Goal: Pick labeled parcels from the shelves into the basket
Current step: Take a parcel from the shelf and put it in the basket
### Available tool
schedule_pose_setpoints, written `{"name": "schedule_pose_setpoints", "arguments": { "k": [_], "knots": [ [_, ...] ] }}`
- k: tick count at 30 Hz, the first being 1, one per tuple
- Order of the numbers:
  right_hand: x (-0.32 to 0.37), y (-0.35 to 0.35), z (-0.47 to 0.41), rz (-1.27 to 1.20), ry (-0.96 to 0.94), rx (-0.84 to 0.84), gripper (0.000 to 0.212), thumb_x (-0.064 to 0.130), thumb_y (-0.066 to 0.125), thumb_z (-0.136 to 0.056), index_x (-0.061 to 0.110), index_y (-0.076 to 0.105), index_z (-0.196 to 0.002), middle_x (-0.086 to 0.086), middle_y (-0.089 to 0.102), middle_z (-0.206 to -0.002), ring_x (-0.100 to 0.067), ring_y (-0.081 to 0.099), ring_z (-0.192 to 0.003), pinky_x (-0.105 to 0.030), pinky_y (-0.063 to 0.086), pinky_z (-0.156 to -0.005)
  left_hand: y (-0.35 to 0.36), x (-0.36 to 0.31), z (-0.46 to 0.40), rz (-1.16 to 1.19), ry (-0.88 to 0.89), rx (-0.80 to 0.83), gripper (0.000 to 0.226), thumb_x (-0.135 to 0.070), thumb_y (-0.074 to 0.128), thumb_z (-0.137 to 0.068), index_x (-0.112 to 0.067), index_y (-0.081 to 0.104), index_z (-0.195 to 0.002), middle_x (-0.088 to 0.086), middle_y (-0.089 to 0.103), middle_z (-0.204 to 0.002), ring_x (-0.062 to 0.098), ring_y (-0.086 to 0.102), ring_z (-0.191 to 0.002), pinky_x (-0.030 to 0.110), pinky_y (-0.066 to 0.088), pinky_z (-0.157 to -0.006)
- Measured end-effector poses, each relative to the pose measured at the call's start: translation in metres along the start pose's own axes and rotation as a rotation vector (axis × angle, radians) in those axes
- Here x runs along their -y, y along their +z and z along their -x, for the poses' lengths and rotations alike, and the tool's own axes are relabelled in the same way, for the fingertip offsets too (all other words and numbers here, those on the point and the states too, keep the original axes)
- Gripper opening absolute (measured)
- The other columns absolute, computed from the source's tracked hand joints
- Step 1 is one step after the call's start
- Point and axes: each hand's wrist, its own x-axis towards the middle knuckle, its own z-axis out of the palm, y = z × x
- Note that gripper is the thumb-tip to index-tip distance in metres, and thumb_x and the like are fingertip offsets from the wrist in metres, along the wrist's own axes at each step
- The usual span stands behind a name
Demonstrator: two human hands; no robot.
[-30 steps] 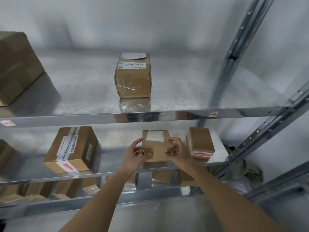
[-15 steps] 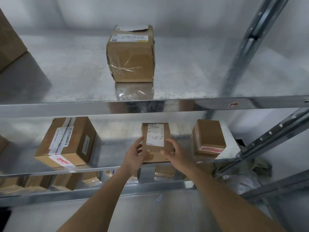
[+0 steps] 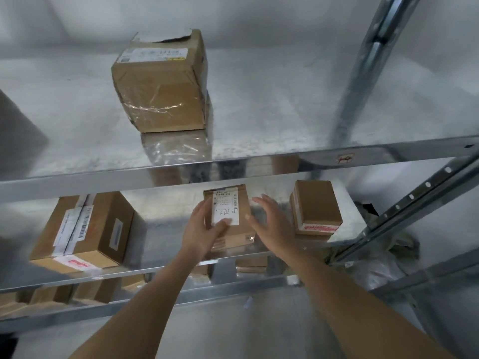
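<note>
A small brown parcel [image 3: 233,230] with a white label on top lies on the middle shelf [image 3: 166,230]. My left hand [image 3: 203,233] holds its left side, thumb across the label's lower edge. My right hand [image 3: 272,225] hovers just right of the parcel with fingers spread, apart from it. A taped parcel [image 3: 163,86] with a white label stands on the upper shelf [image 3: 272,110]. A larger labeled parcel [image 3: 85,229] sits at the left of the middle shelf. A small parcel [image 3: 316,206] with a red-printed strip sits at the right. No basket is in view.
A metal upright [image 3: 363,71] and a slanted perforated rail [image 3: 414,200] stand at the right. Several more boxes [image 3: 77,291] lie on the lowest shelf. A crumpled plastic bag [image 3: 375,265] lies on the floor at the right. A wall closes the back.
Both hands held the small parcel a second ago. My right hand has since let go and opened beside it, and the parcel now lies label up. The view has tilted upward.
</note>
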Motion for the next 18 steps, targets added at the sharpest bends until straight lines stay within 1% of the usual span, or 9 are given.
{"name": "schedule_pose_setpoints", "arguments": {
  "k": [2,4,6,8,10,12,15,17,18],
  "knots": [
    [-0.008,-0.02,-0.005,0.075,-0.047,-0.099,0.047,0.048,0.058,-0.099,0.028,0.052,-0.141,0.006,0.042,-0.156,-0.012,0.042,-0.142,-0.037,0.045,-0.11,0.008,-0.015,-0.008,-0.091,0.044,0.04,0.071,-0.047,0.068,-0.087,-0.036,0.036,-0.149,-0.009,0.034,-0.155,0.019,0.039,-0.136,0.044,0.041,-0.11],
    [-0.018,-0.044,-0.006,0.115,-0.049,-0.165,0.045,0.049,0.056,-0.099,0.027,0.054,-0.138,0.005,0.047,-0.153,-0.014,0.045,-0.14,-0.039,0.048,-0.108,0.023,-0.033,-0.015,-0.123,0.091,0.055,0.068,-0.044,0.067,-0.089,-0.034,0.037,-0.149,-0.007,0.034,-0.156,0.02,0.039,-0.138,0.041,0.038,-0.112],
    [-0.03,-0.07,-0.002,0.141,-0.03,-0.202,0.048,0.056,0.048,-0.098,0.028,0.054,-0.137,0.004,0.051,-0.148,-0.017,0.051,-0.134,-0.042,0.05,-0.106,0.045,-0.05,-0.018,-0.122,0.143,0.101,0.066,-0.043,0.066,-0.09,-0.033,0.038,-0.149,-0.006,0.035,-0.156,0.019,0.038,-0.14,0.036,0.032,-0.115],
    [-0.049,-0.094,0.003,0.213,0.008,-0.22,0.052,0.06,0.04,-0.098,0.03,0.052,-0.139,0.002,0.054,-0.144,-0.019,0.055,-0.128,-0.046,0.051,-0.102,0.071,-0.064,-0.018,-0.104,0.159,0.176,0.066,-0.043,0.065,-0.091,-0.037,0.036,-0.15,-0.005,0.032,-0.158,0.02,0.038,-0.14,0.038,0.032,-0.116],
    [-0.069,-0.116,0.008,0.259,0.096,-0.225,0.062,0.066,0.036,-0.096,0.029,0.05,-0.143,-0.002,0.048,-0.151,-0.023,0.051,-0.134,-0.048,0.048,-0.106,0.099,-0.076,-0.017,-0.107,0.15,0.233,0.067,-0.043,0.064,-0.092,-0.039,0.032,-0.151,-0.004,0.03,-0.159,0.023,0.038,-0.14,0.04,0.033,-0.115],
    [-0.086,-0.131,0.013,0.211,0.211,-0.179,0.064,0.065,0.043,-0.097,0.028,0.044,-0.15,-0.003,0.038,-0.159,-0.024,0.043,-0.141,-0.044,0.042,-0.11,0.126,-0.084,-0.016,-0.085,0.122,0.28,0.068,-0.039,0.064,-0.093,-0.04,0.03,-0.151,-0.004,0.031,-0.159,0.023,0.038,-0.14,0.041,0.033,-0.116],
    [-0.106,-0.14,0.02,0.15,0.249,-0.009,0.062,0.048,0.056,-0.101,0.03,0.034,-0.156,-0.002,0.031,-0.163,-0.022,0.036,-0.146,-0.034,0.033,-0.112,0.159,-0.091,-0.014,-0.055,0.112,0.329,0.072,-0.035,0.066,-0.093,-0.037,0.027,-0.153,-0.004,0.036,-0.155,0.021,0.039,-0.14,0.037,0.033,-0.112],
    [-0.114,-0.141,0.024,0.132,0.258,0.073,0.066,0.048,0.057,-0.1,0.033,0.029,-0.158,-0.001,0.027,-0.165,-0.022,0.032,-0.149,-0.037,0.03,-0.117,0.174,-0.092,-0.015,-0.088,0.117,0.364,0.074,-0.035,0.066,-0.093,-0.037,0.023,-0.154,-0.003,0.039,-0.153,0.021,0.044,-0.135,0.035,0.039,-0.106],
    [-0.116,-0.142,0.024,0.11,0.261,0.087,0.068,0.048,0.058,-0.1,0.032,0.028,-0.159,0.0,0.028,-0.165,-0.022,0.034,-0.148,-0.038,0.032,-0.117,0.179,-0.093,-0.016,-0.095,0.112,0.381,0.075,-0.033,0.065,-0.093,-0.037,0.022,-0.154,-0.001,0.041,-0.152,0.021,0.048,-0.131,0.033,0.041,-0.103]
  ]
}}
